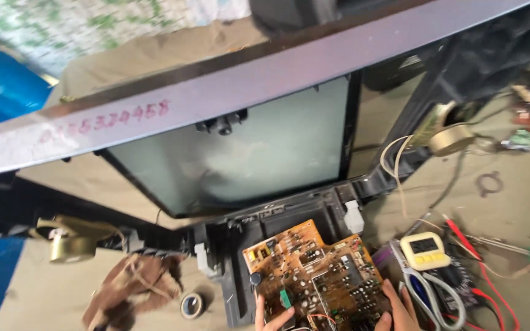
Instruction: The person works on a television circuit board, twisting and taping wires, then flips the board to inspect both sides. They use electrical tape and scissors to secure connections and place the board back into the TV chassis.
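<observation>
A brown circuit board (pixel 314 270) crowded with small parts lies in the black plastic front frame (pixel 234 239) of an old picture-tube television. Its grey-green tube glass (pixel 246 159) faces up behind the board. My left hand (pixel 272 317) grips the board's near left edge. My right hand (pixel 397 312) holds the near right corner. Only the fingers of both hands show at the bottom edge of the view.
A grey cabinet edge (pixel 228 92) crosses the upper view. Two round speakers (pixel 72 245) (pixel 452 138) hang on wires. A yellow multimeter (pixel 424 251), red probe leads (pixel 489 282), scissors (pixel 437 297), a tape roll (pixel 191 304) and a brown rag (pixel 133 285) lie on the tan surface.
</observation>
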